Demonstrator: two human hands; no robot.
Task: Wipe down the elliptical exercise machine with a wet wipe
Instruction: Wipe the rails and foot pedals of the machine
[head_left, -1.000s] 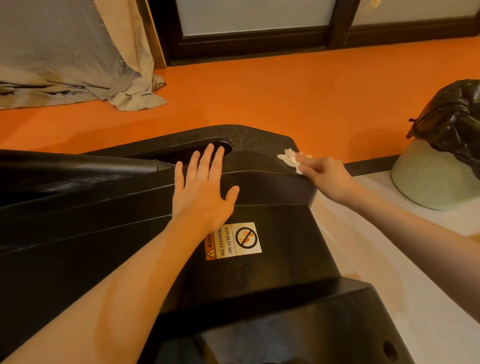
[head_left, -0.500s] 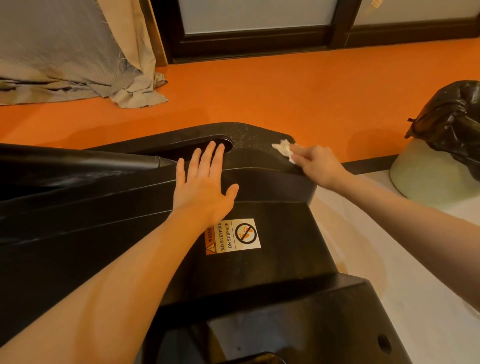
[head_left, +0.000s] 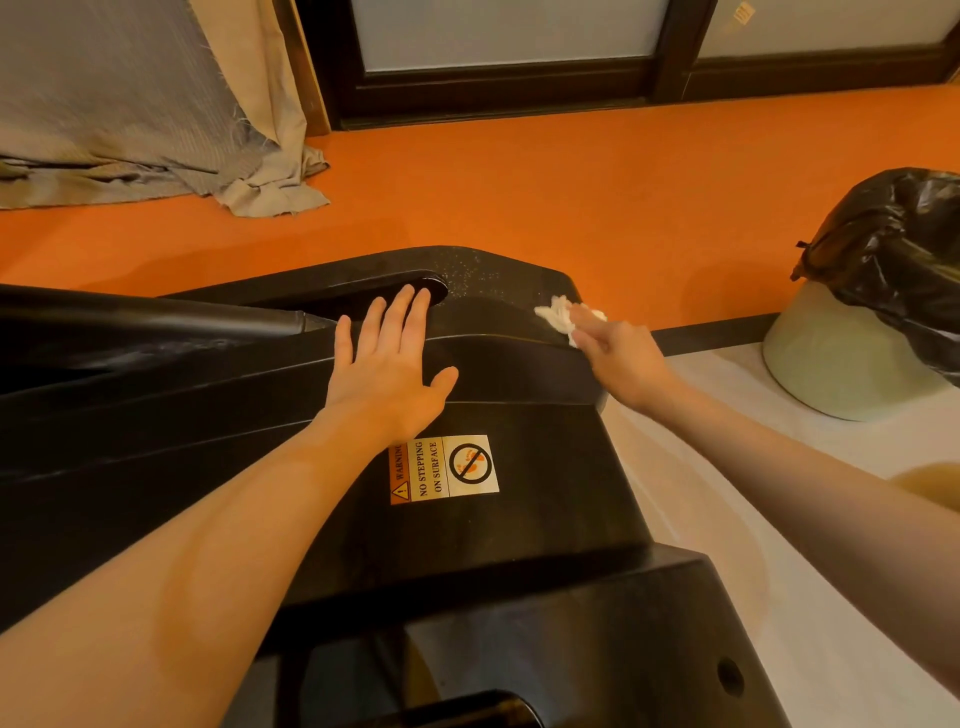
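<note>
Nearest me, the black elliptical machine (head_left: 519, 545) housing, bearing a "no stepping on surface" warning sticker (head_left: 444, 469); my left hand (head_left: 387, 371) lies flat on it just above the sticker, fingers straight, holding nothing. Further out, my right hand (head_left: 621, 358) pinches a crumpled white wet wipe (head_left: 558, 314) against the housing's far right edge. Beyond: orange floor (head_left: 571, 197), a bin with black liner (head_left: 883, 291) at right, curtains (head_left: 130, 104) pooled far left.
</note>
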